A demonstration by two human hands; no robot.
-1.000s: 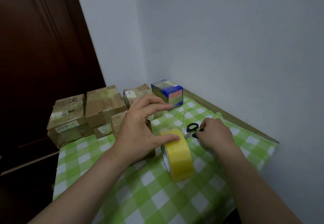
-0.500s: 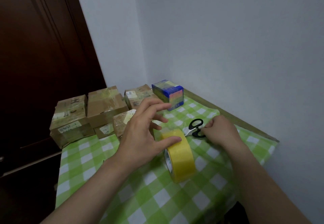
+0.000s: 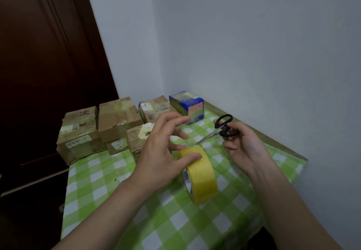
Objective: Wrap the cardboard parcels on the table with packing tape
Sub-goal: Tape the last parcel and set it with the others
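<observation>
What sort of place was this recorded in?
Most likely a room in a home: a table under a green checked tablecloth sits in a corner of plain walls, beside a dark wooden door, with a few cardboard parcels at its back.

Tape roll on edge mid-tabletop. Parcels clustered behind it, back left. Separate box right of them, at the wall corner. Scissors behind-right of the roll, off the tabletop.
</observation>
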